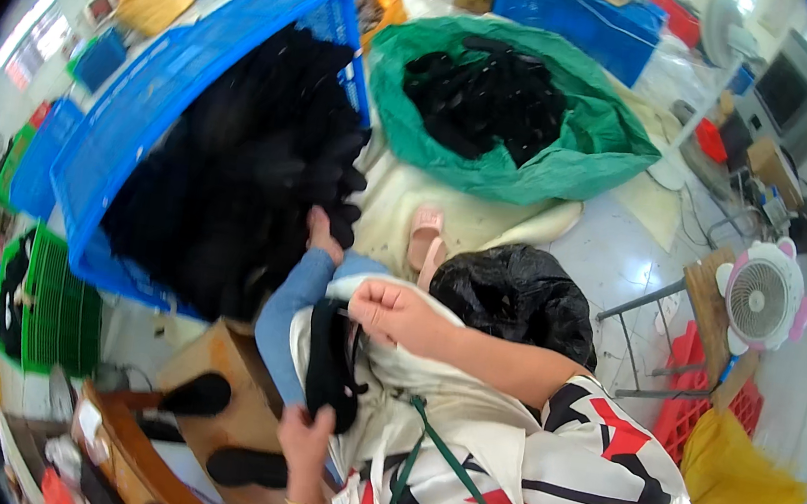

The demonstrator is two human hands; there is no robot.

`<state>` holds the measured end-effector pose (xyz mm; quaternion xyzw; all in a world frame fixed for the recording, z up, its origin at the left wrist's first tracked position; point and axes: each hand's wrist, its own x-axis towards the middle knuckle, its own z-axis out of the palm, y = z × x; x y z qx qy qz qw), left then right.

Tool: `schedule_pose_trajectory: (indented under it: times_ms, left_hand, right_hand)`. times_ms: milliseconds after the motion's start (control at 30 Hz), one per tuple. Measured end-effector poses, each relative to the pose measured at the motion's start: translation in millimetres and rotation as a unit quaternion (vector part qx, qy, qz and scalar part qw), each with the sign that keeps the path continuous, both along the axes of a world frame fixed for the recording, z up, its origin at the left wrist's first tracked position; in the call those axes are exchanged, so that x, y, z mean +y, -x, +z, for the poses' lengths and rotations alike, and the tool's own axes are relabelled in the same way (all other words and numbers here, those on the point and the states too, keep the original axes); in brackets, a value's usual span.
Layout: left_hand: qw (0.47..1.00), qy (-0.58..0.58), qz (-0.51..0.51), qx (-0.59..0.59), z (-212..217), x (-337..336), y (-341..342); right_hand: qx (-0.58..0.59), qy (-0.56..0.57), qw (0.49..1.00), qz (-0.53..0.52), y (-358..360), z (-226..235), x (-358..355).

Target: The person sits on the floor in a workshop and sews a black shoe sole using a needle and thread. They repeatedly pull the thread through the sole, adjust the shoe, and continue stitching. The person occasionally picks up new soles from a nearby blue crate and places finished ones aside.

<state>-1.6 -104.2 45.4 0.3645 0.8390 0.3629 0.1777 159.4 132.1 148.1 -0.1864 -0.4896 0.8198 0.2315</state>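
A black sock-like fabric piece [334,359] lies lengthwise over the pale apron [464,416] on my lap. My left hand [305,436] is at its lower end, fingers closed on the edge. Just off its upper end, my right hand [394,313] is curled into a fist; what it holds, if anything, is hidden. Ahead on the left, a tipped blue plastic crate [124,107] spills a heap of similar black pieces [243,162] toward my bare foot [325,234]. More black pieces lie in an open green sack [595,170] farther ahead.
A black plastic bag [518,301] sits beside my legs, near a pink slipper [426,235]. On the right are a white fan [759,296] on a wooden stool and a red crate [684,387]. At left stand a cardboard box [244,363], black sole-shaped forms [197,394] and a green basket [64,311].
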Motion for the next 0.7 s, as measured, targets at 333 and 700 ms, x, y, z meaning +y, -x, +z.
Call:
schedule_pose_trajectory:
  times_ms: [333,700]
  left_hand:
    - [0.971,-0.055,-0.191,-0.130,134,41,127]
    - [0.958,-0.073,0.022,0.277,21,78,114]
  right_hand:
    - [0.022,-0.056,0.997,0.057,-10,-6,-11]
    - [-0.205,-0.495,0.844,0.024,16,-70,-8]
